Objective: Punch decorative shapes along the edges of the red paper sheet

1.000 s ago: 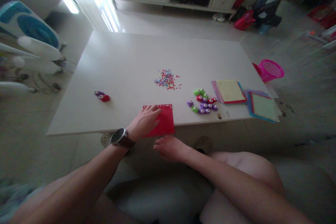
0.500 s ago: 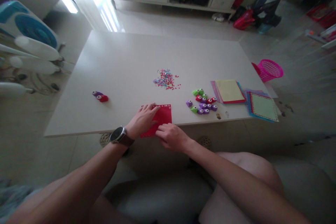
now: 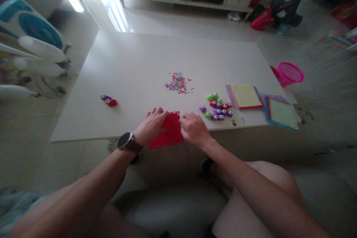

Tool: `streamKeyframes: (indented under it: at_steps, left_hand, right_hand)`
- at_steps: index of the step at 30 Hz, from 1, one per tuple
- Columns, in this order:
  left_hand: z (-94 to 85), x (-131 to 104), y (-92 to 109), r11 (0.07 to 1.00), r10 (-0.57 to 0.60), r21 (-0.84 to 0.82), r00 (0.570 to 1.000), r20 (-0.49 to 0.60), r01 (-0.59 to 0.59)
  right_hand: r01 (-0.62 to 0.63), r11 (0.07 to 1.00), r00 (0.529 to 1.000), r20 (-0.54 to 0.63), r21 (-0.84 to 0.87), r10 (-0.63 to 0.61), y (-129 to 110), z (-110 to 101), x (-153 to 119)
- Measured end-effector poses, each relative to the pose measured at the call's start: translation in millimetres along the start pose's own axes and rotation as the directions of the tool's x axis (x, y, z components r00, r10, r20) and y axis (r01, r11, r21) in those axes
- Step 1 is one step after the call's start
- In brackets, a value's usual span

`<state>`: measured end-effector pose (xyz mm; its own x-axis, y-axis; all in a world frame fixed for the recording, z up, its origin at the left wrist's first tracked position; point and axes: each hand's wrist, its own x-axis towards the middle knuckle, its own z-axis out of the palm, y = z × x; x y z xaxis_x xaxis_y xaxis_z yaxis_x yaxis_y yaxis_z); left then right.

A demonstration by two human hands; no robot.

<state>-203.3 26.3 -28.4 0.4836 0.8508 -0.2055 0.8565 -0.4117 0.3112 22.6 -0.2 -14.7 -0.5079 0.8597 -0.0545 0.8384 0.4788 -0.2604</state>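
Left hand (image 3: 152,124) spread flat over red sheet (image 3: 172,130), lower center; right hand (image 3: 195,129) curled at its right edge, grip unclear.

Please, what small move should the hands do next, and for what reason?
Probably the right hand should gently ease the red sheet farther onto the table. The sheet's near edge hangs past the table's edge, the left hand rests on its left part, and the right hand is already at its right side.
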Motion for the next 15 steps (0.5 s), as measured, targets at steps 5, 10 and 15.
streamKeyframes:
  at_steps: [5,10,15]
  left_hand:
    - [6.0,3.2,-6.2,0.999,0.016,-0.037,1.000,0.018,-0.015]
    - [3.1,3.4,-6.1,0.998,0.043,-0.048,0.999,0.020,-0.042]
    - [1.5,4.0,-6.1,0.997,0.052,-0.054,0.998,0.032,-0.050]
  right_hand:
    - [-0.357,0.934,0.911,-0.231,-0.024,0.342,45.0,-17.5,8.4]
    - [-0.369,0.930,0.924,-0.111,0.000,0.366,57.7,-14.1,9.0]
    - [-0.238,0.970,0.971,-0.020,0.056,0.240,52.0,-9.9,10.4]
